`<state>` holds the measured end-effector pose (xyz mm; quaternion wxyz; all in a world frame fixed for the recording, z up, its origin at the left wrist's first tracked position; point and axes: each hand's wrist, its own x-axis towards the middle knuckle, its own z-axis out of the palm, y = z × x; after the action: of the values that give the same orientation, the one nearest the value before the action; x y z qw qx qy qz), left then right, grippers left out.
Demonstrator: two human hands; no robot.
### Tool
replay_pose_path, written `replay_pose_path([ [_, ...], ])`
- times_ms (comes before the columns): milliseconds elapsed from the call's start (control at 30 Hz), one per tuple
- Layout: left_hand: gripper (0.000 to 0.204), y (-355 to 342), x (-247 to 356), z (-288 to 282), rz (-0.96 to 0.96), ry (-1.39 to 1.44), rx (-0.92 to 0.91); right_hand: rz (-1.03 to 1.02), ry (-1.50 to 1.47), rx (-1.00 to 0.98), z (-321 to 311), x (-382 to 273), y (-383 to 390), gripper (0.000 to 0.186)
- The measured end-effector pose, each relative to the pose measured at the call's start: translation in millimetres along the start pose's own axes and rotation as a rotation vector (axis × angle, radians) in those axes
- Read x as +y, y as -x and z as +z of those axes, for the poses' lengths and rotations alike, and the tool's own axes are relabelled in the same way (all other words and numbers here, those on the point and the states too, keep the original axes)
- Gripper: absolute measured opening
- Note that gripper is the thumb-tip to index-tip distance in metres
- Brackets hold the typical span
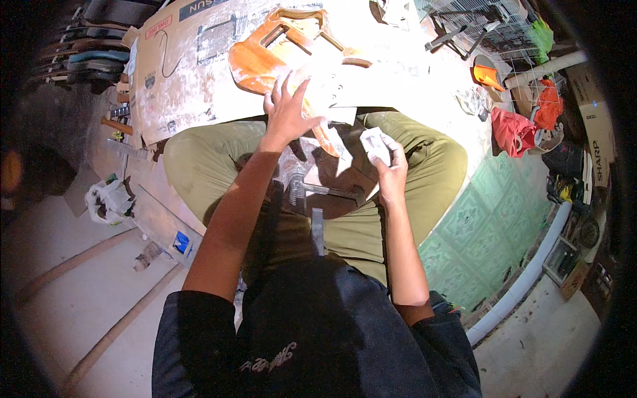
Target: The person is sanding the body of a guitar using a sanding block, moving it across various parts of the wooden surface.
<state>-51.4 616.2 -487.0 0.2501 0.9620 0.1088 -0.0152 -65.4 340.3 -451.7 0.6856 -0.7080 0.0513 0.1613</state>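
On the dusty cardboard in front of me lies a glossy orange-brown wooden piece (255, 56) with cut-outs, shaped somewhat like a guitar body. My left hand (286, 116) reaches over its near edge with the fingers spread; whether the fingertips press on it I cannot tell. Beneath that hand a narrow orange strip (324, 138) points toward my lap, and its join to the larger piece is partly hidden. To the right of the strip, my right hand (393, 164) grips a small whitish block (374, 142), raised above my right leg.
White dust coats the cardboard sheet (179, 93). Dark curved pieces (99, 40) are stacked at the far left. A white plastic bag (109, 201) lies on the floor at left. At right are a wire rack (488, 30), a red cloth item (512, 131) and a long pale pipe (524, 282).
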Motion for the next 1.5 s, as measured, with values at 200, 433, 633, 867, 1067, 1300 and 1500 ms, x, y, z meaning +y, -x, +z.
replay_pose_path([
  [200,0.12,2.8,6.1,-5.1,0.018,-0.033,-0.033,0.081,-0.249,0.196,1.7,-2.2,-9.7,0.049],
  [433,0.116,0.6,7.6,-1.9,-0.01,-0.017,-0.027,0.13,-0.351,0.186,5.4,-14.6,-9.4,0.049],
  [633,0.112,-3.5,5.6,0.2,-0.044,-0.103,-0.033,0.188,-0.476,0.191,4.6,-14.5,-12.4,0.048],
  [867,0.114,3.5,18.6,-12.1,-0.014,-0.201,-0.078,0.15,-0.483,0.165,5.4,-5.9,-15.7,0.049],
  [1067,0.11,-12.7,5.7,-14.0,-0.104,-0.129,-0.098,0.166,-0.515,0.17,5.8,-7.3,-16.2,0.048],
  [1300,0.116,1.3,21.6,-20.3,-0.068,-0.238,-0.142,0.185,-0.523,0.148,7.2,-14.8,-16.2,0.05],
  [1500,0.12,-11.3,3.9,-15.4,-0.064,-0.132,-0.117,0.201,-0.527,0.183,8.4,-19.4,-16.0,0.048],
])
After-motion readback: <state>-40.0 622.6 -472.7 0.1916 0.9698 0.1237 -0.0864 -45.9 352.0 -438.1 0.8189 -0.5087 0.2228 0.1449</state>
